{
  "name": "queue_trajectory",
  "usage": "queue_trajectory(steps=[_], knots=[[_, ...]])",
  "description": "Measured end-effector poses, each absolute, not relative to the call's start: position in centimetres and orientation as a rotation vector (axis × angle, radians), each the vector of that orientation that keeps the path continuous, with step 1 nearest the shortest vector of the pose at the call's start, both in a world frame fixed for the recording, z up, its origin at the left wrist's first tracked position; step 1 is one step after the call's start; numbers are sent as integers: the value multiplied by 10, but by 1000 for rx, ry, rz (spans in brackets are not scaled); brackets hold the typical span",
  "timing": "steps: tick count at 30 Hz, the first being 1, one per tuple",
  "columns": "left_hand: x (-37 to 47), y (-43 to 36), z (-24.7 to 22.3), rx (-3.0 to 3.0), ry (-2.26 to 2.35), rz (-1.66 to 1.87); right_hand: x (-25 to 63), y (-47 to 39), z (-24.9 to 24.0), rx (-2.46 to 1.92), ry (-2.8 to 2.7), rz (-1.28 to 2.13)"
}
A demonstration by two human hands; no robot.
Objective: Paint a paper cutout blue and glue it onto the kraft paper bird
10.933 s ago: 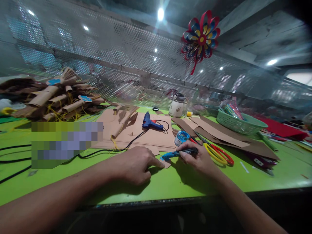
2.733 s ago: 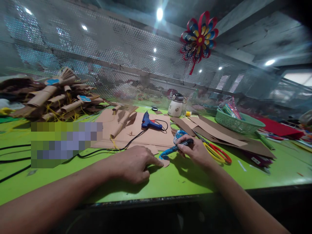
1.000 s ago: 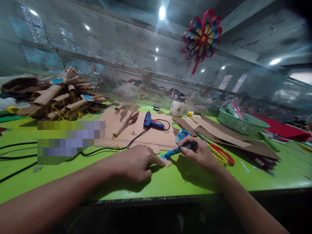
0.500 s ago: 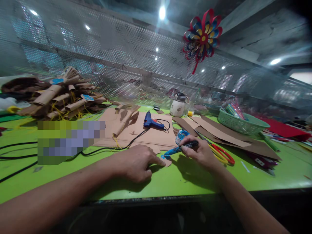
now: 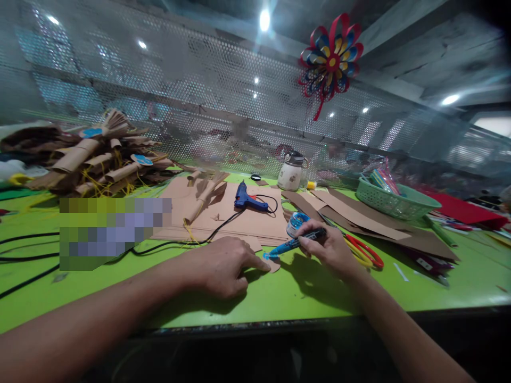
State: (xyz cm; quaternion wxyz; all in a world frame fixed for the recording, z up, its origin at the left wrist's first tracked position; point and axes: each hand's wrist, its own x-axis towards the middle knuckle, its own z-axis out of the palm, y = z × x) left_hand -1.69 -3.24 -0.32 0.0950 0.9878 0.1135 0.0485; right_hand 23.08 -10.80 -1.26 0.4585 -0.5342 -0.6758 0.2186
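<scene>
My right hand [image 5: 327,248] grips a blue marker pen [image 5: 293,244], its tip slanting down to the left onto a small rounded piece of brown paper [image 5: 274,265]. A blue mark shows on the paper under the tip. My left hand [image 5: 224,267] presses the edge of this piece with a stretched index finger. Its other fingers are curled, the thumb stands apart, and nothing is held in it. Just behind the pen stands a roll of blue tape [image 5: 295,223]. A blue glue gun [image 5: 248,200] lies on brown sheets [image 5: 255,225] beyond my hands.
Scissors with red and yellow handles [image 5: 369,254] lie right of my right hand, beside cardboard strips [image 5: 359,213]. A green basket [image 5: 399,198], a white bottle [image 5: 290,173] and bundled paper rolls [image 5: 83,154] stand farther back. A black cord [image 5: 171,244] crosses the green table [image 5: 319,308].
The marker tip has shifted slightly left on the paper piece, with my right hand tilting a little. My left hand keeps its place.
</scene>
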Motion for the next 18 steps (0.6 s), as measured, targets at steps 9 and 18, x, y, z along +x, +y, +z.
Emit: queue_trajectory(steps=[9,18], knots=[[-16,-33,-2,2918,330,154,230,-109,-13,-1336,-1741,504],[-17,-33,-4,2924,329,147,232,-109,-14,-1303,-1696,564]])
